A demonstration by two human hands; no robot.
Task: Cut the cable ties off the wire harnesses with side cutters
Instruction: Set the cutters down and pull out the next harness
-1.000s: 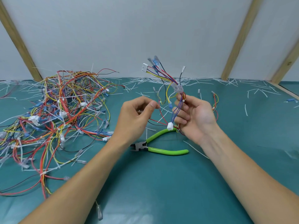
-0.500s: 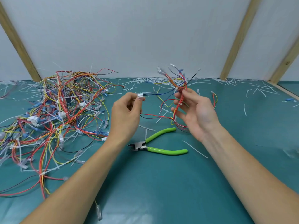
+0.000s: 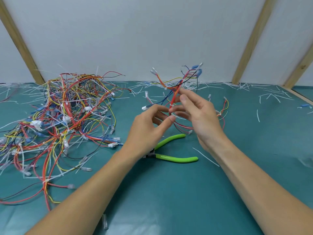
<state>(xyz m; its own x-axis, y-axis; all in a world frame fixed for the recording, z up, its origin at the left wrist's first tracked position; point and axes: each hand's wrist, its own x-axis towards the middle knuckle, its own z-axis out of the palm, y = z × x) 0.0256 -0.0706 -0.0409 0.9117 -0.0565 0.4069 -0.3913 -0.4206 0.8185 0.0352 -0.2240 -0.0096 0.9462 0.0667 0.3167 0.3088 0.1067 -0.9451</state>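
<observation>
The side cutters (image 3: 171, 150) are lying flat on the teal table cover (image 3: 169, 200), their two green handles spread apart and pointing away from the left wrist, which is covering the cutter head. No hand is touching them.

No bin or tray is showing; the loose material is sitting straight on the cover. Well to the left of the side cutters a large heap of wire harnesses (image 3: 64, 119) is sprawling, red, yellow, blue and black wires tangled with white connectors and white cable ties. Beyond the side cutters, along the foot of the white wall (image 3: 135, 34), cut tie strips (image 3: 211, 85) are lying scattered, and a single white strip (image 3: 205, 156) is lying just right of the handles. A short bundle of red and yellow wires (image 3: 223, 109) is resting on the cover beyond and to the right of the side cutters.

Above and just beyond the side cutters, both hands are working one small harness (image 3: 175, 92) in the air. The right hand (image 3: 201, 116) is raised with palm turned inward, its thumb and forefinger pinching the red bundle near where the wires are fanning upward into blue and clear terminals. The left hand (image 3: 149, 126) is sitting slightly lower, fingers curled, thumb and fingertips closing on the lower part of the same bundle close to a white tie. The harness tail is looping down behind the right palm toward the handles. Both forearms are reaching in from the near edge, bare.
</observation>
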